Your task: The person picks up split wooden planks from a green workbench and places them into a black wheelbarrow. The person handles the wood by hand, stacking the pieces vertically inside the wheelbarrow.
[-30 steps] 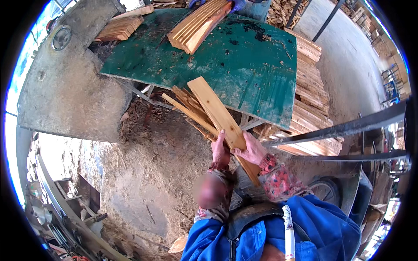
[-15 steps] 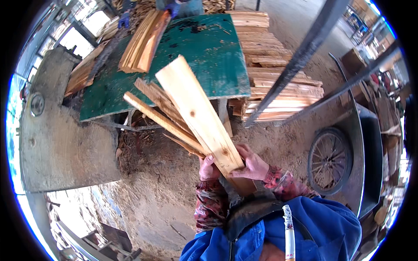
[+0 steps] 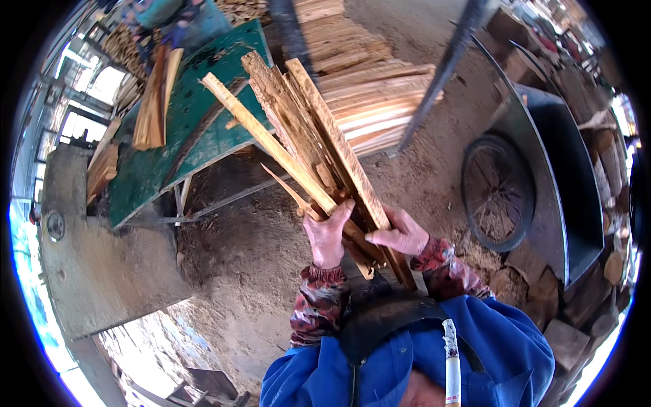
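Observation:
Between my two hands is a loose bundle of rough wood strips (image 3: 291, 129), fanned out at the far end and pointing away from me. My left hand (image 3: 328, 234) is wrapped round the left side, its thumb over a pale strip (image 3: 264, 138); a thin splinter (image 3: 290, 188) sticks out beside it. My right hand (image 3: 401, 234) grips the right side, where a board (image 3: 342, 146) stands on its narrow edge. The lower ends of the wood come close to my dark apron (image 3: 386, 313). My palms and the fingers under the bundle are hidden.
Ahead stands a green table (image 3: 203, 129) with a stack of boards (image 3: 157, 102) on it; another person (image 3: 163, 17) is behind it. A large pile of planks (image 3: 369, 81) lies beyond, past a metal post (image 3: 444, 74). A wheeled cart (image 3: 549, 169) is at right, a worn metal surface (image 3: 108, 251) at left.
The wide board has turned from lying flat to standing on edge within the bundle. My view has swung to the right, and my left thumb now lies over the strips.

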`<state>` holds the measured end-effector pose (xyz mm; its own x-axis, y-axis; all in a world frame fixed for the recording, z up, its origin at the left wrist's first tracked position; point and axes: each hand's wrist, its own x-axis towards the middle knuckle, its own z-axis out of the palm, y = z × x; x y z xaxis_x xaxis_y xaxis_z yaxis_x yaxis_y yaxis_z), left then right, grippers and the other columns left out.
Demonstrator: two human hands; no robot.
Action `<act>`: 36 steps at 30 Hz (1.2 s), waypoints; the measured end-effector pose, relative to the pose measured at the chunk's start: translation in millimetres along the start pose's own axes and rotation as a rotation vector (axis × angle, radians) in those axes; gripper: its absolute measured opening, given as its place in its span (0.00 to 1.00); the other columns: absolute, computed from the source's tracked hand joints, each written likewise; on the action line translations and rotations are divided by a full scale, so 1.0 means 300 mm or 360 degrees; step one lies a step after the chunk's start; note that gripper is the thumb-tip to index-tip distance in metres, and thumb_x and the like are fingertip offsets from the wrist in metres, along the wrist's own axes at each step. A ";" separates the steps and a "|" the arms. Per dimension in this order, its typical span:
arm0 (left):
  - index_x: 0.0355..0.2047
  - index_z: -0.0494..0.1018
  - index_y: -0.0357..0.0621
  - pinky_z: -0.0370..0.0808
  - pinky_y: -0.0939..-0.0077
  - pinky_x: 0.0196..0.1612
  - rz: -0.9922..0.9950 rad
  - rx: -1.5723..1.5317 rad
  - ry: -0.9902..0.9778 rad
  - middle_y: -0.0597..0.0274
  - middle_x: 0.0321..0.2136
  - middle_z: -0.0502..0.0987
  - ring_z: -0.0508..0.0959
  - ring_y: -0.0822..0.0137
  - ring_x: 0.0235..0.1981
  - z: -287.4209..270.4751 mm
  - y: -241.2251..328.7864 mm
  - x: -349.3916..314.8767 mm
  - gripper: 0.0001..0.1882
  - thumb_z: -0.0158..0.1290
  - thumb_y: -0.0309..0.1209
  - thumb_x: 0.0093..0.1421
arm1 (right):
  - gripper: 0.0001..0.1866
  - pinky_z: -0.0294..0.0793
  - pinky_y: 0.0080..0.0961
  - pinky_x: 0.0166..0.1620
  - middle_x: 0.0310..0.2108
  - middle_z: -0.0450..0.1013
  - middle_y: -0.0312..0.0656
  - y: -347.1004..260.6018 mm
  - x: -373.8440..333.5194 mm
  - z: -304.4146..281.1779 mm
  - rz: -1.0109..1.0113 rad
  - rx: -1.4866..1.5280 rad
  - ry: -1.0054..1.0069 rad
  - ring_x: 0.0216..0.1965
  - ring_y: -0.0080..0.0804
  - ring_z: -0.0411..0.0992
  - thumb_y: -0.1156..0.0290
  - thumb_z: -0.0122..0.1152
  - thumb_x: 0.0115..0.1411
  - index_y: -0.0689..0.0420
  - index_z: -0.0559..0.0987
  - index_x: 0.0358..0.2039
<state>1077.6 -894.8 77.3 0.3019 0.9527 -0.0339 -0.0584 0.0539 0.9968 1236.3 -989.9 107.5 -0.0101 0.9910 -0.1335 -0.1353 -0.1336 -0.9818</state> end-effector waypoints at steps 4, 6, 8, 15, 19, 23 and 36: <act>0.49 0.74 0.37 0.77 0.68 0.50 -0.0430 -0.0533 -0.0015 0.56 0.45 0.78 0.78 0.66 0.44 0.242 0.087 -0.052 0.21 0.61 0.19 0.54 | 0.29 0.70 0.25 0.52 0.46 0.76 0.40 -0.007 -0.188 -0.230 0.0403 0.0238 0.0138 0.47 0.25 0.71 0.64 0.63 0.59 0.68 0.72 0.56; 0.50 0.73 0.37 0.77 0.69 0.51 -0.0450 -0.0718 -0.0051 0.58 0.45 0.78 0.78 0.66 0.44 0.320 0.036 -0.065 0.22 0.62 0.20 0.54 | 0.27 0.71 0.24 0.50 0.44 0.77 0.40 0.033 -0.242 -0.313 0.0371 0.0278 0.0198 0.44 0.24 0.72 0.64 0.62 0.58 0.68 0.74 0.54; 0.50 0.73 0.38 0.76 0.69 0.51 -0.0494 -0.0797 -0.0090 0.59 0.45 0.78 0.78 0.66 0.45 0.398 0.017 -0.075 0.23 0.63 0.20 0.53 | 0.27 0.71 0.23 0.49 0.44 0.77 0.40 0.061 -0.285 -0.391 0.0334 0.0337 0.0264 0.44 0.23 0.72 0.64 0.61 0.57 0.68 0.74 0.53; 0.52 0.72 0.38 0.73 0.71 0.51 -0.0566 -0.0513 -0.0296 0.63 0.45 0.77 0.75 0.68 0.45 0.590 -0.098 -0.025 0.25 0.67 0.31 0.55 | 0.33 0.72 0.31 0.49 0.43 0.75 0.46 0.007 -0.341 -0.468 0.0111 -0.0357 0.0480 0.44 0.33 0.73 0.56 0.66 0.60 0.67 0.70 0.56; 0.52 0.70 0.35 0.73 0.73 0.45 -0.0504 -0.0370 -0.0626 0.61 0.43 0.77 0.75 0.68 0.42 0.709 -0.166 0.059 0.26 0.62 0.40 0.60 | 0.51 0.65 0.42 0.59 0.55 0.57 0.66 0.104 -0.321 -0.461 -0.0144 -0.0904 0.0825 0.58 0.61 0.61 0.45 0.66 0.56 0.75 0.55 0.63; 0.49 0.71 0.32 0.77 0.72 0.43 -0.0841 -0.0276 -0.0793 0.55 0.42 0.78 0.78 0.67 0.39 0.852 -0.094 0.099 0.24 0.64 0.27 0.55 | 0.56 0.62 0.46 0.62 0.57 0.52 0.73 0.127 -0.301 -0.476 0.0005 -0.1346 0.1131 0.59 0.69 0.58 0.37 0.58 0.56 0.77 0.51 0.63; 0.56 0.64 0.33 0.74 0.61 0.53 -0.1188 -0.0509 -0.1341 0.51 0.48 0.73 0.76 0.57 0.48 1.322 -0.156 0.189 0.30 0.52 0.40 0.59 | 0.45 0.66 0.28 0.60 0.56 0.70 0.42 0.081 -0.477 -0.874 0.0049 0.0705 0.1130 0.55 0.27 0.67 0.58 0.74 0.53 0.63 0.61 0.65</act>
<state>1475.0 -962.0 57.3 0.8908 0.1598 -0.4253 0.1994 0.7036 0.6820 1494.3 -1136.9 67.3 0.5861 0.7265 -0.3586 -0.5234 0.0016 -0.8521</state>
